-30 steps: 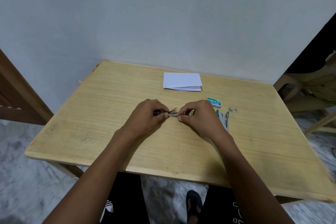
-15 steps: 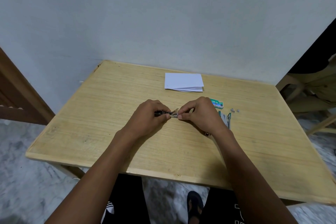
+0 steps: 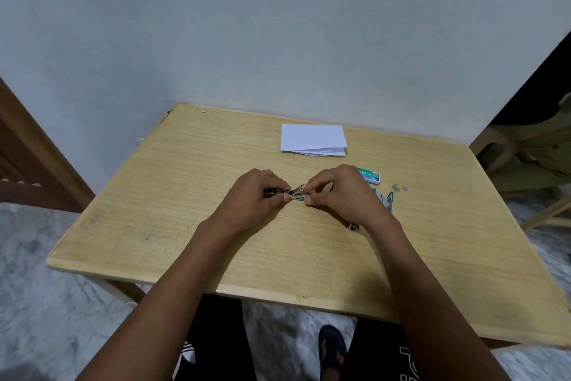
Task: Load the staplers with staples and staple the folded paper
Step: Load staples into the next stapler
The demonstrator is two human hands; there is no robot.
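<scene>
My left hand grips the dark body of a small stapler at the middle of the wooden table. My right hand pinches its metal front end, where the silver magazine sticks out. Folded white paper lies flat at the far side of the table. A green staple box sits just right of my right hand. A second, green and white stapler lies behind my right wrist, mostly hidden. Loose staple strips rest further right.
A grey wall rises directly behind the table. A wooden frame stands at the left, and a plastic chair at the right. My legs and a dark sandal show below the near table edge.
Both hands stay on the small stapler with barely any shift. My right fingers have adjusted slightly at its metal front.
</scene>
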